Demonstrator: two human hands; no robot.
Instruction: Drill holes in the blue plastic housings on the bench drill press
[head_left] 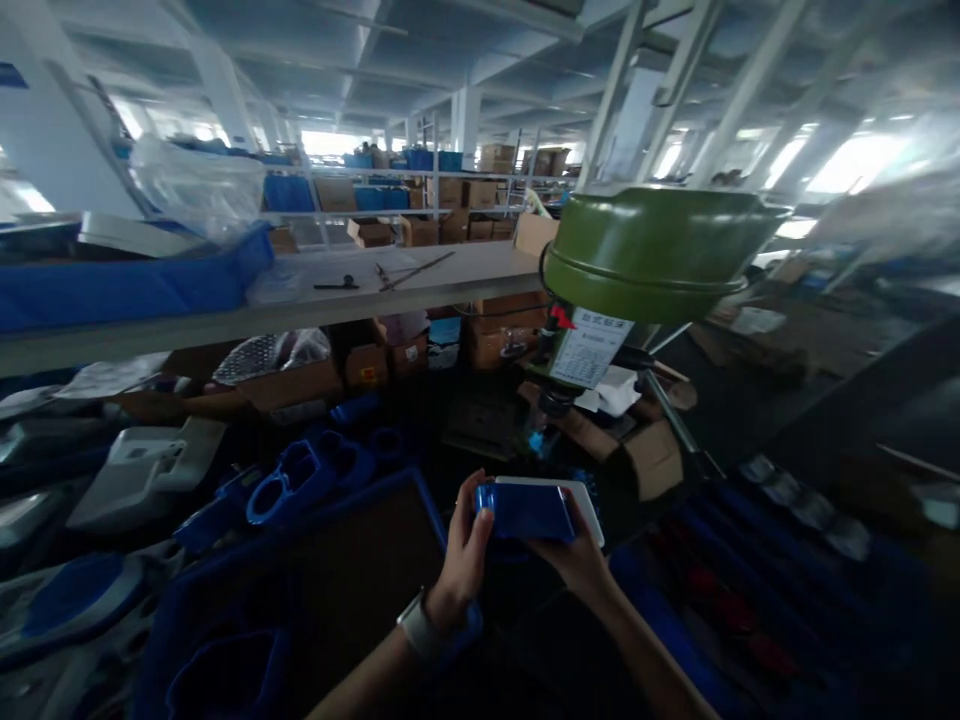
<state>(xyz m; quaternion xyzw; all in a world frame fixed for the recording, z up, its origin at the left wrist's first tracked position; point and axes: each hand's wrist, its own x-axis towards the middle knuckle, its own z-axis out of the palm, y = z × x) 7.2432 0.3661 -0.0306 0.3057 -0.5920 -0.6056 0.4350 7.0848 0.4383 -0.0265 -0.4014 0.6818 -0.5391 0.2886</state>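
Between my two hands is a blue rectangular plastic part [529, 512] with a white panel [589, 505] at its back and right side. My left hand [466, 545] grips the blue part's left end, thumb in front and fingers behind. At the right end my right hand [576, 550] holds it from below, its fingers partly hidden behind the part. Just beyond stands a green bench drill press [652, 250], its chuck [555, 402] above and behind the held part. A pale band circles my left wrist.
Blue plastic housings [292, 480] and a white casing [142, 470] lie to the left, near a blue-rimmed tray [424, 490]. A blue bin [645, 610] with red items sits at right. A shelf [337, 280] with tools crosses behind; a cardboard box [654, 460] stands beyond my right hand.
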